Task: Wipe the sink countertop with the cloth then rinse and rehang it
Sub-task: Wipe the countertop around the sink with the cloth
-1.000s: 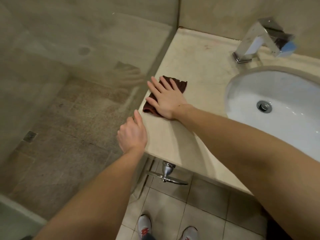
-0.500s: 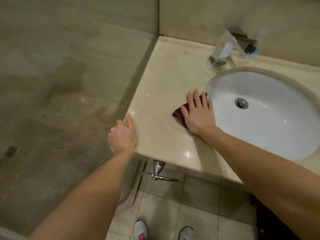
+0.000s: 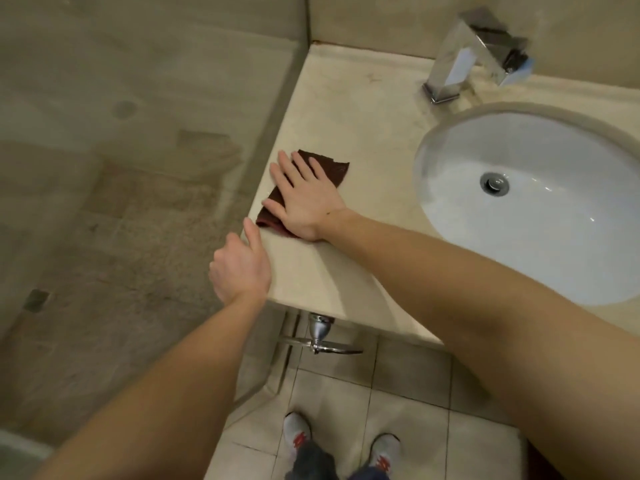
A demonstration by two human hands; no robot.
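My right hand (image 3: 308, 199) lies flat, fingers straight and spread, pressing the dark brown cloth (image 3: 337, 166) onto the desk (image 3: 363, 126) near its left edge, well apart from the white sink (image 3: 554, 244). My left hand (image 3: 239, 271) grips the desk's near left corner, thumb on top.

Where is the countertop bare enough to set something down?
The countertop is bare at the back corner between wall, faucet and cloth, and along the front between left hand and right forearm. Crowded: left edge, where the right hand presses the cloth.
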